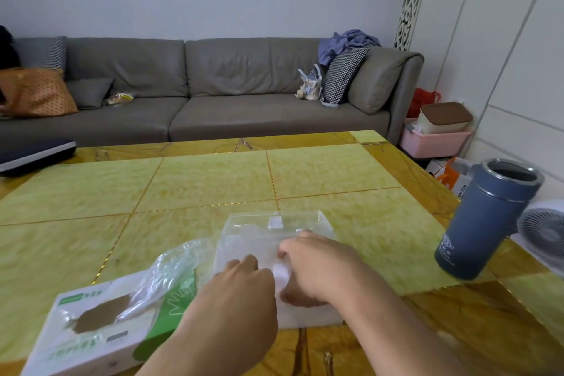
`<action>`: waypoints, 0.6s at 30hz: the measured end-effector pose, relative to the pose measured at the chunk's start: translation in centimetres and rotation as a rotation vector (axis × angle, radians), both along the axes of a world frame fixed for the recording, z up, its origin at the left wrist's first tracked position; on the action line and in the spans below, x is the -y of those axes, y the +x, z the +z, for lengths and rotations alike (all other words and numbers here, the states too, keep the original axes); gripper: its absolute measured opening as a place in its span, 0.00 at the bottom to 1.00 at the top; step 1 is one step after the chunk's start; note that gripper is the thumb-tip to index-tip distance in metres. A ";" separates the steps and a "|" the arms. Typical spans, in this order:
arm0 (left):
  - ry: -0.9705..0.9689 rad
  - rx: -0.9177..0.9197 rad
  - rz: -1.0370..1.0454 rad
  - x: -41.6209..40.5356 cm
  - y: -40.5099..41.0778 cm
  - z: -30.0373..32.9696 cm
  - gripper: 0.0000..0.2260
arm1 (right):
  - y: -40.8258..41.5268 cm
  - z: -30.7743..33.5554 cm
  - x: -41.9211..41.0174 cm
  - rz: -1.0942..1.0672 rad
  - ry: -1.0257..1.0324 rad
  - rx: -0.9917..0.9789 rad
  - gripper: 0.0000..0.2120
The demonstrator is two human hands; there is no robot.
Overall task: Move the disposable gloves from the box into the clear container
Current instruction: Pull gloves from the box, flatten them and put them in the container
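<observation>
Both your left hand (241,281) and right hand (314,265) pinch gloves (282,276) over the clear container (274,220) beside the box (100,327), so push them down gently, flat.

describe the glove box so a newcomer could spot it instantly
On the yellow-green table, look at the near left corner, left of the clear container that both hands are working at. The box is white and green cardboard, with thin clear gloves spilling from its top slot.

White-and-green box (100,333), yellow-green marbled table (213,183), blue-grey flask (485,220), grey sofa (213,85), houndstooth cushion (343,73).
</observation>
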State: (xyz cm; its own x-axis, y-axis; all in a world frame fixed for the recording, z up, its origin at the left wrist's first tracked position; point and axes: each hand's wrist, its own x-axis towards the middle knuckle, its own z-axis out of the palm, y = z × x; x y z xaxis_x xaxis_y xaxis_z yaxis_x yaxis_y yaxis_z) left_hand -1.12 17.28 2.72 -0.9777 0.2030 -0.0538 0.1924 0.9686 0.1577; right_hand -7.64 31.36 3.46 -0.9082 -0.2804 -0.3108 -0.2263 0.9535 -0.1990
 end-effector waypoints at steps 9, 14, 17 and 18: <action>0.167 0.125 0.056 0.3 -1.0 -0.9 0.11 | 0.1 0.4 -0.3 -0.020 0.076 0.077 0.24; 0.210 0.029 0.089 0.0 -0.9 -1.2 0.23 | 0.2 1.0 -0.3 -0.003 0.103 0.098 0.26; 0.138 0.000 0.166 -0.2 -1.2 -1.4 0.23 | 0.3 1.0 -0.4 -0.015 0.079 0.100 0.26; 0.134 -0.002 0.182 -0.3 -1.3 -1.4 0.19 | 0.3 0.9 -0.5 -0.016 0.076 0.099 0.25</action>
State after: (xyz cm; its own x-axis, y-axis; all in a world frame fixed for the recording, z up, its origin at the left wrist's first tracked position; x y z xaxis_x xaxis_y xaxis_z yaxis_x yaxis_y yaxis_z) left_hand -2.41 17.60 1.30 -0.9990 0.0283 -0.0360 0.0167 0.9576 0.2875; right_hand -7.34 31.83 4.41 -0.8762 -0.2383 -0.4190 -0.1935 0.9700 -0.1469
